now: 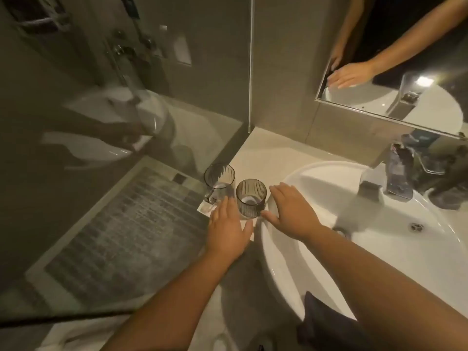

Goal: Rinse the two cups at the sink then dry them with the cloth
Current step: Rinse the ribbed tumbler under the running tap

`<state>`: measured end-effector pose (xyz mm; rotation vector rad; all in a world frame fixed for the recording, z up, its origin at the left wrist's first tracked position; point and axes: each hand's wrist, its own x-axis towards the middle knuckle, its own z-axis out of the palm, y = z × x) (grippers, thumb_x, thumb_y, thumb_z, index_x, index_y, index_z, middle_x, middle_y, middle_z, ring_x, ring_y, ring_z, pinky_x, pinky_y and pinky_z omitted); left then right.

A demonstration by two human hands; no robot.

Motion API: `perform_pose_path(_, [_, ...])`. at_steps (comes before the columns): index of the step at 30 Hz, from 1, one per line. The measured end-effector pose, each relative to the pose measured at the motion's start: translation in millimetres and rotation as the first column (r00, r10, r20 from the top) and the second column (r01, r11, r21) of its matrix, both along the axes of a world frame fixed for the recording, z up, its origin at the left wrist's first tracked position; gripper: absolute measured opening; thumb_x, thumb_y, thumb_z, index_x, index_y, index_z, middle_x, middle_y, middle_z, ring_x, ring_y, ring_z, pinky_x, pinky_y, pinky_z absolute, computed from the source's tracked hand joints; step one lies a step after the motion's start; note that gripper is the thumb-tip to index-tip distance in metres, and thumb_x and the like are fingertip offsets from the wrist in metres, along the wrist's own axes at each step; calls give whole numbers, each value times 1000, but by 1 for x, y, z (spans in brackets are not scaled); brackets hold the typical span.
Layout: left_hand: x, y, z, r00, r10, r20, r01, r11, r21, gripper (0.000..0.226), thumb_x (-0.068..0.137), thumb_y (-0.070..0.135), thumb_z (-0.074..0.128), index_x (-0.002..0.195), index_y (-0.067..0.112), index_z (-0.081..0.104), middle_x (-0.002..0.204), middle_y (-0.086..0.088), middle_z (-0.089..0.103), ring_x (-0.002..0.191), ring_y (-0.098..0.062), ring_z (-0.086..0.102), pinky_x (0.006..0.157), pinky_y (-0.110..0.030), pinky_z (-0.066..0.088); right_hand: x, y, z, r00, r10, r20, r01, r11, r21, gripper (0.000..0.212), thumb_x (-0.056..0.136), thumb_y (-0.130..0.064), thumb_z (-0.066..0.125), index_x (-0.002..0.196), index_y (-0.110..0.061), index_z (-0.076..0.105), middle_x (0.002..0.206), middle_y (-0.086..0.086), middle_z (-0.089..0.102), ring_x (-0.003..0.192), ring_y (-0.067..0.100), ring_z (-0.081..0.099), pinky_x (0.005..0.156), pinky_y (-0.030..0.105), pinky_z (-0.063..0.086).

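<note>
Two smoky ribbed clear cups stand upright on the counter left of the sink (276,252). The near cup (251,198) sits between my hands. The far cup (219,182) has a handle and stands behind and to its left. My left hand (229,229) lies flat with fingers spread, just left of the near cup. My right hand (291,211) rests open on the sink's rim just right of that cup. Neither hand grips a cup. A white paper or cloth (249,228) lies under the cups and my left hand. A dark cloth (326,323) hangs over the sink's near edge.
The faucet (398,173) stands at the sink's back right, the drain (416,227) in the bowl. A glass shower panel (126,148) runs close along the counter's left side. A mirror (395,72) hangs above, and dark items (445,183) sit behind the faucet.
</note>
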<state>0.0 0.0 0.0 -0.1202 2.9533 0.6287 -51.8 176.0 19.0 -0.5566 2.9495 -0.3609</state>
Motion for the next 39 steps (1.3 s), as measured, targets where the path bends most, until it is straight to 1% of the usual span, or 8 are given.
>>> perform_pose_path(6, [-19,10,-19,992,113,62,-123,970,210,78,97,41,55,155,6,18,165,-13,19,151,-27,18,121,-36,17,-24,-6,-7,1000,-17,25,18,1000,-24,72,88,-56,55,142,-10,40,142,10,48,138,31,33,116,44,24])
perform_pose_path(14, [-30,11,-31,972,223,76,-232,853,468,73,93,24,63,154,15,25,142,-9,55,119,-23,59,94,-28,44,-34,-10,-17,994,-31,108,47,988,-149,62,83,-56,58,134,-21,53,138,3,56,142,29,28,116,49,23])
perform_pose_path(19, [-26,9,-8,974,224,-18,-174,802,571,65,91,21,65,148,20,35,142,-2,55,129,-19,51,103,-28,40,-24,-9,11,993,-81,88,109,918,-382,52,83,-45,67,129,-24,55,125,-4,62,118,20,52,99,34,43])
perform_pose_path(23, [-24,10,25,976,214,-44,-139,762,633,69,85,27,73,143,18,37,139,-2,54,125,-18,52,96,-25,40,-8,0,48,989,-139,56,149,879,-452,55,81,-40,72,130,-22,55,127,-5,62,117,13,54,97,26,40])
perform_pose_path(29, [-21,18,61,995,72,-63,-10,728,685,76,83,25,77,145,19,32,141,3,48,130,-13,45,94,-20,35,26,12,83,966,-252,52,246,845,-476,57,82,-40,72,132,-19,54,129,-4,62,119,12,55,100,27,41])
perform_pose_path(32, [-19,21,62,997,-25,-69,67,693,718,86,81,25,80,149,24,29,136,12,43,134,-11,42,103,-22,34,45,21,92,954,-289,76,288,821,-493,50,86,-35,69,131,-19,55,129,-4,62,119,11,56,103,29,42])
perform_pose_path(35, [-15,29,62,987,-153,-58,148,684,714,94,78,29,82,152,29,24,148,10,37,134,-12,42,108,-28,37,70,34,97,939,-323,122,339,791,-509,39,92,-24,61,131,-20,57,128,-5,63,116,6,56,104,31,43])
perform_pose_path(39, [-9,50,60,951,-307,-22,226,648,727,90,75,34,85,140,43,22,136,16,40,121,-7,46,94,-20,39,100,53,100,912,-367,183,407,758,-509,39,95,-14,53,132,-23,56,129,-7,62,118,4,55,102,21,38])
